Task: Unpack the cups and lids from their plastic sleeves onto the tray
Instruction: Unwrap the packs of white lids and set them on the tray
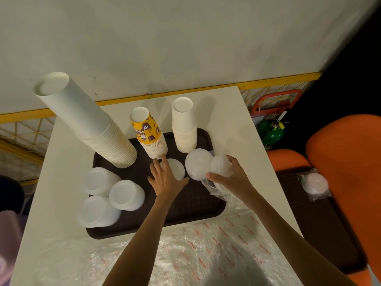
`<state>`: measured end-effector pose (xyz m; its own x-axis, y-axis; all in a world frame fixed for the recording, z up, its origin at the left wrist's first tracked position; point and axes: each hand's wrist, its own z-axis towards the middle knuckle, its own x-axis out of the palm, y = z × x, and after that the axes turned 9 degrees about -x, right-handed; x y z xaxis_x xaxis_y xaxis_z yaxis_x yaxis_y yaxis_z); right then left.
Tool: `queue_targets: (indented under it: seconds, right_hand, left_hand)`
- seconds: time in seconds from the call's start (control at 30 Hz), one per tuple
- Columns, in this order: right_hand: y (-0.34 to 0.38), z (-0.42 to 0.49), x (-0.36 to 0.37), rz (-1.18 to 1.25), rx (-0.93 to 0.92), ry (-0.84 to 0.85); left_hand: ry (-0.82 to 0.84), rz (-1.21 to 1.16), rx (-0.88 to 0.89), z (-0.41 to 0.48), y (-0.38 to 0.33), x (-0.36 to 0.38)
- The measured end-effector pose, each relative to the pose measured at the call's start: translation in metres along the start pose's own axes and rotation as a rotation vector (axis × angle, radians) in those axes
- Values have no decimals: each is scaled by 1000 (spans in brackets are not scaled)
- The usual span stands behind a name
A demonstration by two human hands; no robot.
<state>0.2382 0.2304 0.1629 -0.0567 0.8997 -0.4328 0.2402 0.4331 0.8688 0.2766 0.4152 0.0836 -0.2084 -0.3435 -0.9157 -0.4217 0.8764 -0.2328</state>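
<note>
- On the white surface (pixel 237 129) lies a dark brown tray (pixel 185 207), and most of the unpacked things stand on it.
- At the far left of the tray a tall stack of white paper cups (pixel 82 120) stands upside down and leans toward the camera.
- Right of it stand a shorter stack of yellow printed cups (pixel 148 135) and then a stack of plain white cups (pixel 183 124), both upside down at the far edge of the tray.
- At the near left corner three stacks of translucent lids (pixel 125 195) stand close together, touching each other; the nearest one reaches over the tray rim.
- The left hand (pixel 167 180) is released, with straight spread fingers over a low pile of lids (pixel 176 168) in the middle of the tray; whether it presses on the pile I cannot tell.
- The right hand (pixel 228 176) is grasping a tilted stack of lids (pixel 198 166) over the right side of the tray, thumb on the near side and fingers on the far side.
- A clear plastic sleeve (pixel 216 189) hangs from that stack under the right hand.
- Near the person, crumpled empty plastic wrap (pixel 206 244) with red print covers the surface.
- To the right, apart from the surface, a second dark tray (pixel 299 203) lies on an orange seat (pixel 350 151) and carries a wrapped pack of lids (pixel 314 183).
</note>
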Motion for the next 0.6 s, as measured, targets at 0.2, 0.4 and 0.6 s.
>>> queue_targets:
  seconds: [0.2,0.4,0.6]
  right_hand:
    - [-1,2,2,41,8,30]
    - [-1,3,4,27,10,22]
    - [0,1,0,22,5,10]
  left_hand:
    - [14,-146,-30,3,3,2]
    - [28,-159,-40,3,9,2]
    - [26,-132,-23,4,8,2]
